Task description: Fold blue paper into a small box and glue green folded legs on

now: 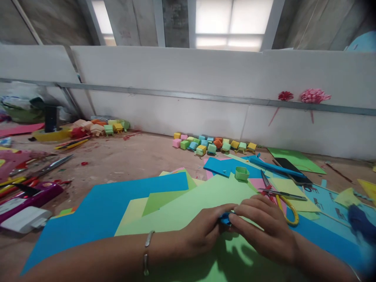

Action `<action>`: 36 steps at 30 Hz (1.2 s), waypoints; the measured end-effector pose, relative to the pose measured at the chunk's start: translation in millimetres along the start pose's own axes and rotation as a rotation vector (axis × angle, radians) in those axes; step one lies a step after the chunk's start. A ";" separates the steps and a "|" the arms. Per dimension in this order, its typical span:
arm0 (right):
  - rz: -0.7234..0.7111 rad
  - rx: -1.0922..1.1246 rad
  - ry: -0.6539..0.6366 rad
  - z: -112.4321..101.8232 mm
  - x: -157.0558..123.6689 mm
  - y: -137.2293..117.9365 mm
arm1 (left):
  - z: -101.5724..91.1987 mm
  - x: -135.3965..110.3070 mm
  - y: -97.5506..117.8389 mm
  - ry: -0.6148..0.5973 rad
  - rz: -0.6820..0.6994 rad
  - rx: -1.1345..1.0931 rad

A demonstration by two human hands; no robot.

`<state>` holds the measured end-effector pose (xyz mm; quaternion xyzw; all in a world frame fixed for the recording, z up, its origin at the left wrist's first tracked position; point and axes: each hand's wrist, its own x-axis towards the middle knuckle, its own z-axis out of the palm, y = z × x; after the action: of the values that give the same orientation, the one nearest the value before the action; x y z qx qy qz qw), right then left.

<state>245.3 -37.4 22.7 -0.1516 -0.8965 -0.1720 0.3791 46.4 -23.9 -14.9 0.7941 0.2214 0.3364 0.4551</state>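
Between the fingertips of both my hands is a small folded piece of blue paper [225, 218], mostly covered by the fingers. My left hand [204, 229], with a silver bangle at the wrist, is closed on its left side. From the right, my right hand [263, 225] pinches the same piece. Both hands are just above a light green paper sheet [176, 213]. A small open green paper box [242, 173] stands beyond them. To the right of my right hand lie scissors with yellow handles [289, 209] and a second pair with red handles [266, 188].
Several small coloured paper boxes [211, 145] line the wall, with another group [108, 127] at the left. Blue paper [102, 207] spreads leftward. A phone [290, 168] lies at the right. A purple device [32, 199], white charger [26, 219] and tape roll [51, 135] are left.
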 end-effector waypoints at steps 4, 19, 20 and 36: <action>0.212 0.096 -0.038 4.2 6.2 -2.7 | 1.2 -1.3 -6.3 0.028 -0.034 0.066; 0.513 0.075 0.027 7.3 2.7 -10.2 | 6.9 -5.4 -1.4 0.020 -0.236 -0.149; 0.527 0.092 0.017 6.2 3.4 -10.0 | 7.0 -5.5 -0.8 0.019 -0.245 -0.153; 0.706 0.552 -0.143 1.2 8.4 -7.2 | 11.3 -5.8 5.5 -0.082 -0.511 -0.332</action>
<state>236.0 -42.2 26.6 -0.3529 -0.8261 0.2244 0.3778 51.1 -36.8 -16.1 0.6405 0.3375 0.2104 0.6569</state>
